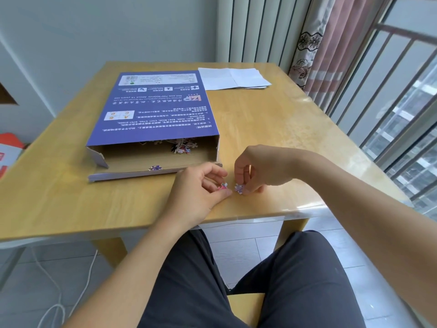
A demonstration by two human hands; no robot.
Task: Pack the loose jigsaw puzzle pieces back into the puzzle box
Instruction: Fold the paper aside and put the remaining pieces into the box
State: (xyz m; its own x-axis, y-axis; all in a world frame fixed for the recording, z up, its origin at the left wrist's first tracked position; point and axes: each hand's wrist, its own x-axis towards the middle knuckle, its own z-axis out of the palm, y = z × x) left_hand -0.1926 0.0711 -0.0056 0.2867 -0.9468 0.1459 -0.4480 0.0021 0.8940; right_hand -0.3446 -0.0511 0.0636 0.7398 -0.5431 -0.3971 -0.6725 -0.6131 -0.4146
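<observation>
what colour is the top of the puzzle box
Blue-purple with white print, on the puzzle box; the head view shows it.

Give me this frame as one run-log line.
left hand: pinches pink piece | right hand: pinches purple piece | puzzle box: open toward person, pieces inside | stray piece on flap

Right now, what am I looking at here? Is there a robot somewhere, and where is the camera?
No robot: a person is working with bare hands. The single picture comes from a camera on their head, looking down over their lap. On the wooden table lies a blue puzzle box, its near end open, with pieces inside and one piece on its flap. White papers lie behind it. The left hand pinches a pink piece; the right hand pinches a purple piece.
</observation>
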